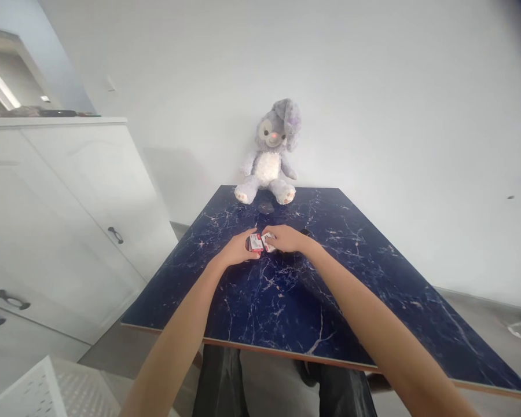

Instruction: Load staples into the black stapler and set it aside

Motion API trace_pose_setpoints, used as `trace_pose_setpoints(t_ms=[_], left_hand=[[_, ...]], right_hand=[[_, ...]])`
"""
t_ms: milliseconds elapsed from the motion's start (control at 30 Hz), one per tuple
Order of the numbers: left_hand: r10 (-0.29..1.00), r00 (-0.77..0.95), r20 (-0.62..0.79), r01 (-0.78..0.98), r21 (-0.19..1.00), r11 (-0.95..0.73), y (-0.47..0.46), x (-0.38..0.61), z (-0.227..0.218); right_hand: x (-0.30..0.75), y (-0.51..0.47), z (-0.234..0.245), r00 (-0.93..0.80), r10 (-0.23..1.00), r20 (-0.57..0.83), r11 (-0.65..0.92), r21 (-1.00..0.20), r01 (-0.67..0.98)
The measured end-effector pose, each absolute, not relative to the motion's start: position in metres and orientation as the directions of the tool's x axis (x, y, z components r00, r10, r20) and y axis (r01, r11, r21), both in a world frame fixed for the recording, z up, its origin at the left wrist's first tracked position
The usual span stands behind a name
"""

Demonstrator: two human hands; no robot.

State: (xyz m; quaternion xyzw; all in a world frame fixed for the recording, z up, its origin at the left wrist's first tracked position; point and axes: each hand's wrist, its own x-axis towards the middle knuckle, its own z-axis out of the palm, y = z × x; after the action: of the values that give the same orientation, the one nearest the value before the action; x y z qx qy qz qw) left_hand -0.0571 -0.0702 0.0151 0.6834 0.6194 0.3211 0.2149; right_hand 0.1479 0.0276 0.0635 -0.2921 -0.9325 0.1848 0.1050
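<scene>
Both my arms reach out over the dark blue marble-pattern table (286, 301). My left hand (238, 248) and my right hand (286, 238) meet at the table's middle, fingers curled. Between them sits a small red-and-white pack (256, 242), held by the left hand's fingers, and a second small red-and-white piece (268, 243) lies under the right hand's fingertips. Both rest on or just above the tabletop. What the small things are is too small to tell.
A grey plush bunny (270, 153) sits at the table's far edge against the white wall. A small dark object (265, 207) lies in front of it. White cabinets (69, 220) stand to the left, a white perforated crate (39, 394) at bottom left.
</scene>
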Motion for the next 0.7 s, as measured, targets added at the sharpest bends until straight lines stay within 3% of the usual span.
trace_pose_setpoints(t_ms=[100,200,267,333,467,700], left_hand=[[0.978,0.094,0.184,0.685,0.701,-0.198,-0.065,-0.047,0.011],[0.966,0.146,0.211,0.654,0.712,-0.255,-0.059,-0.031,0.006],[0.962,0.162,0.219,0.628,0.729,-0.272,-0.055,-0.021,0.003],[0.958,0.178,0.225,0.602,0.745,-0.287,-0.054,-0.014,0.001],[0.956,0.223,0.188,0.538,0.795,-0.282,-0.057,-0.005,-0.001],[0.951,0.275,0.143,0.494,0.828,-0.267,-0.065,0.011,0.002]], right_hand=[[0.184,0.024,0.066,-0.754,0.607,0.250,0.658,-0.689,0.302],[0.217,0.030,0.055,-0.404,0.839,0.365,0.478,-0.849,0.226],[0.231,0.038,0.041,-0.123,0.953,0.276,0.299,-0.924,0.240],[0.236,0.043,0.027,-0.028,0.995,0.091,0.095,-0.979,0.180],[0.227,0.044,0.014,-0.132,0.986,-0.106,-0.116,-0.991,-0.071],[0.218,0.035,0.011,-0.357,0.928,-0.107,-0.195,-0.956,-0.219]])
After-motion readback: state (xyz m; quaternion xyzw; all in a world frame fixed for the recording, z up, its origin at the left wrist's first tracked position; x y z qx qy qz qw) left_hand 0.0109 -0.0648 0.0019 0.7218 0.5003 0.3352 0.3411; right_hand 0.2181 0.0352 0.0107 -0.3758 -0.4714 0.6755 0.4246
